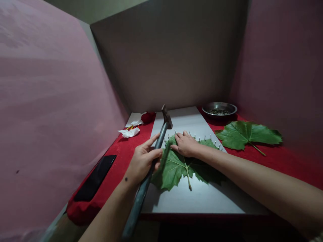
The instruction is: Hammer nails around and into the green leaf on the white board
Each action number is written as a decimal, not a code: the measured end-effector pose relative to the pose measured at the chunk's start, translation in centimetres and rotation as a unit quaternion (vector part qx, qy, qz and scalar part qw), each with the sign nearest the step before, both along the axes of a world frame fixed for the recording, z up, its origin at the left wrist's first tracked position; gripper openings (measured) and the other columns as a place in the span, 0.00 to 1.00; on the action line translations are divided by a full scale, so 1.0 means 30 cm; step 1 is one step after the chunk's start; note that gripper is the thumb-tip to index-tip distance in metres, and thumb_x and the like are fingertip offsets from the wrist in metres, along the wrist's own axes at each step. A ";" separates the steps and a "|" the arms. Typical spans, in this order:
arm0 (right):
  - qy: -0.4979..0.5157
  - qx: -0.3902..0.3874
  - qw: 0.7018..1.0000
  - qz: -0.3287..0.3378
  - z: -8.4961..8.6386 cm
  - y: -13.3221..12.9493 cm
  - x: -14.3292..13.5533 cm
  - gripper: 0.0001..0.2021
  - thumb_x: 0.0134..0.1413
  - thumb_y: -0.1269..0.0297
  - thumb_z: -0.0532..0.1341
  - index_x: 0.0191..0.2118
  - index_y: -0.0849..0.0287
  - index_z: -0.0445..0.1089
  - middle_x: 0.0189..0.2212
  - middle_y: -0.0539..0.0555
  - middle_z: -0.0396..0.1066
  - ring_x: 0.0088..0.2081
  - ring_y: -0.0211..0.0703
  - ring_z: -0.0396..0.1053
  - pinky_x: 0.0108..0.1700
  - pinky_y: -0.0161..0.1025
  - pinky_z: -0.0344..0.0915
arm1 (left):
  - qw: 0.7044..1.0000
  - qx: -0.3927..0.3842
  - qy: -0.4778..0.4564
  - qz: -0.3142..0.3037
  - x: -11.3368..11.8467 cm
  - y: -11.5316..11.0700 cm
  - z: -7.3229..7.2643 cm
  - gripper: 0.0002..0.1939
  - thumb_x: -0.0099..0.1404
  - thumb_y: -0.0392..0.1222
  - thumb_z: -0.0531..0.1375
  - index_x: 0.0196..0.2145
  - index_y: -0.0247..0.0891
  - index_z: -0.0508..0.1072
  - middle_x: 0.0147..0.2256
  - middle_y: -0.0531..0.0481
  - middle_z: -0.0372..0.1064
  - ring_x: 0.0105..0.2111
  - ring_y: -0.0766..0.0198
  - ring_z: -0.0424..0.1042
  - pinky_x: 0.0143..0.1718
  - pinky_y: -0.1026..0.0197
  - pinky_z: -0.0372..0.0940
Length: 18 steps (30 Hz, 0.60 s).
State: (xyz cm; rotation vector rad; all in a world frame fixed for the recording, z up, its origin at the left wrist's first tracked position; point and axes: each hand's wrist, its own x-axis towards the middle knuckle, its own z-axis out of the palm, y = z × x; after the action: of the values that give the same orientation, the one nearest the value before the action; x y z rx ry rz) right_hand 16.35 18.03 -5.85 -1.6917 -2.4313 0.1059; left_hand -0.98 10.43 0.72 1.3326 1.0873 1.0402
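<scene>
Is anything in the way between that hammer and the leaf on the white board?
Yes, partly: the right hand rests on the far part of the leaf, and nails stick up along its far edge. The left hand holds the hammer.

your left hand [145,160] is kinda curled over the white surface's [174,203] left edge, right hand [186,146] palm-down, arm [239,168] slanting across the right edge

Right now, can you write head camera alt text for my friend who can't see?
A person's left hand holds a hammer while the right hand rests on a green leaf on a white board, with nails along the leaf's far edge. A metal bowl and another leaf lie on red cloth.
</scene>
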 end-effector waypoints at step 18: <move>-0.017 0.019 0.999 0.021 -0.006 0.011 0.017 0.26 0.63 0.51 0.47 0.56 0.63 0.65 0.56 0.66 0.59 0.51 0.58 0.58 0.52 0.50 0.55 | 0.983 -0.020 -0.094 0.156 -0.176 -0.098 -0.185 0.42 0.53 0.38 0.65 0.63 0.31 0.54 0.19 0.55 0.66 0.12 0.72 0.58 0.10 0.71 0.52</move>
State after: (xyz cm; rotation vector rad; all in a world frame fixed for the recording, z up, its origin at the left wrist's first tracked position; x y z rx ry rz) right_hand 16.87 18.35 -6.04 -1.6411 -2.4770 0.0371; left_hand -6.27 7.48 -4.83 1.0274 1.1894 1.3398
